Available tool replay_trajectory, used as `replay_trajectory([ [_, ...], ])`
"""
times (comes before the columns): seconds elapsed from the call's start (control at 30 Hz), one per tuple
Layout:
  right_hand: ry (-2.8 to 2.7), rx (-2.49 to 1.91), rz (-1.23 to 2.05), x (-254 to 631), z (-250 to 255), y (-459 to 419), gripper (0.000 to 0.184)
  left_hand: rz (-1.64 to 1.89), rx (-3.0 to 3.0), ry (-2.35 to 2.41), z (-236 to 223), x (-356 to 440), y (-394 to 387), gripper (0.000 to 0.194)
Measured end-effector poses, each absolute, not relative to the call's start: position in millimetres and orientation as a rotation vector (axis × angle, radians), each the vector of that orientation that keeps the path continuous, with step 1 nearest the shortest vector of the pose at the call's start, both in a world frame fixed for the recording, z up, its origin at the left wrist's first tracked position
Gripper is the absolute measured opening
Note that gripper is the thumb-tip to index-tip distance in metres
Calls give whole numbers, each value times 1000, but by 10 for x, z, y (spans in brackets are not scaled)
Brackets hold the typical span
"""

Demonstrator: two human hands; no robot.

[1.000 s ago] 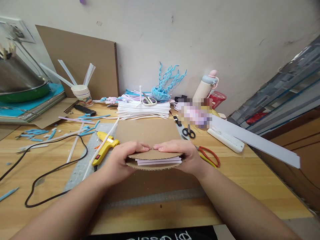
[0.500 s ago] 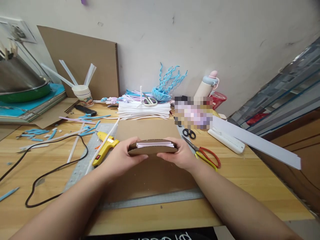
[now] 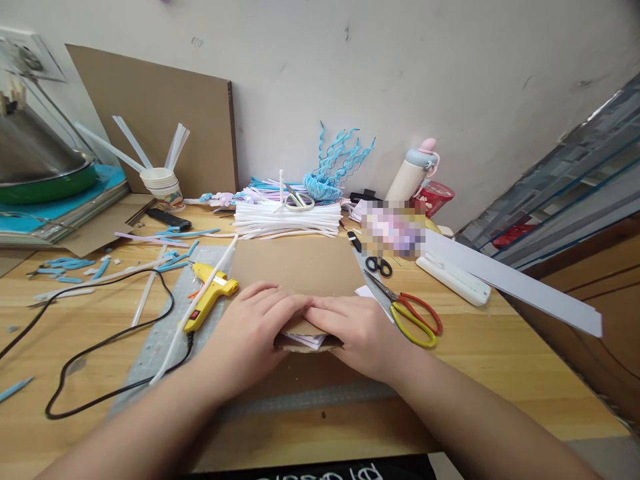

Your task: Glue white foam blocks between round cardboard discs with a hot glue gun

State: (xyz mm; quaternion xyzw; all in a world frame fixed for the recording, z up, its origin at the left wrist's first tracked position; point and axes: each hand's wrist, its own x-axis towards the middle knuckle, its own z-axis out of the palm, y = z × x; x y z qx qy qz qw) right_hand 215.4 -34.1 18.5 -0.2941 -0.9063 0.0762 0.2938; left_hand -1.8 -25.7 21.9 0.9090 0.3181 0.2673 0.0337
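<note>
Pale wall (image 3: pixel 440 80) rises behind a wooden table (image 3: pixel 500 380). At far left, a steel pot (image 3: pixel 43 150) sits in a green basin (image 3: pixel 50 190); a cardboard panel (image 3: pixel 155 113) leans on the wall, with paper cups (image 3: pixel 163 187) holding white sticks in front. Nearer lie blue scraps (image 3: pixel 63 267), a looping black cable (image 3: pixel 65 373) and a yellow glue gun (image 3: pixel 210 293) with a white stem across it. Just right of the gun, the left hand (image 3: pixel 255 327) grips one side of two cardboard discs (image 3: pixel 305 325), fingers close together over the top, thumb hidden. Folded white paper (image 3: pixel 309 341) shows between the discs, which are held above a cardboard sheet (image 3: pixel 295 263). Behind are bundled white stems (image 3: pixel 287 221) and blue curls (image 3: pixel 323 187). The right hand (image 3: pixel 363 330) grips the discs' other side, its fingers together on top and its fingertips meeting the left's. Farther right come small black scissors (image 3: pixel 379 267), a bottle (image 3: pixel 407 177), red-and-yellow scissors (image 3: pixel 414 321) near the right wrist, a red cup (image 3: pixel 436 199) and a long white strip (image 3: pixel 530 287).
</note>
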Motion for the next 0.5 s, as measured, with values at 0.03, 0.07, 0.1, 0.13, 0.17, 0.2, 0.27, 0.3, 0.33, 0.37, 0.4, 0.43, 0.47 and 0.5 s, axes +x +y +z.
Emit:
replay_trajectory([
  [0.03,-2418,-787,140,2148,180,-357,30,806,2790,986,188,-10,-259,56],
  [0.07,-2420,-792,99,2147,174,-366,29,802,2783,985,160,-6,-260,54],
  [0.1,-2418,-792,81,2151,167,-368,28,811,2775,978,141,-7,-261,50],
  [0.13,-2410,-786,89,2162,164,-362,25,834,2760,970,132,-12,-263,44],
  [0.17,-2389,-776,130,2177,163,-349,22,866,2729,973,136,-20,-266,38],
  [0.2,-2345,-761,202,2197,167,-330,20,895,2673,994,152,-27,-269,33],
  [0.27,-2167,-728,401,2242,180,-277,24,905,2460,1081,212,-38,-270,27],
  [0.3,-2042,-728,512,2263,185,-247,30,893,2302,1134,247,-40,-266,23],
  [0.33,-1913,-746,618,2281,185,-216,35,883,2129,1173,277,-40,-257,21],
  [0.37,-1795,-777,715,2294,178,-185,41,886,1961,1188,299,-38,-242,23],
  [0.4,-1705,-811,803,2303,163,-154,46,905,1816,1181,306,-35,-220,28],
  [0.43,-1654,-843,895,2306,139,-124,50,934,1708,1161,298,-32,-191,33],
  [0.47,-1633,-867,979,2304,108,-94,53,962,1639,1134,274,-29,-156,38],
  [0.5,-1632,-881,1049,2299,71,-64,53,973,1600,1109,235,-29,-117,42],
])
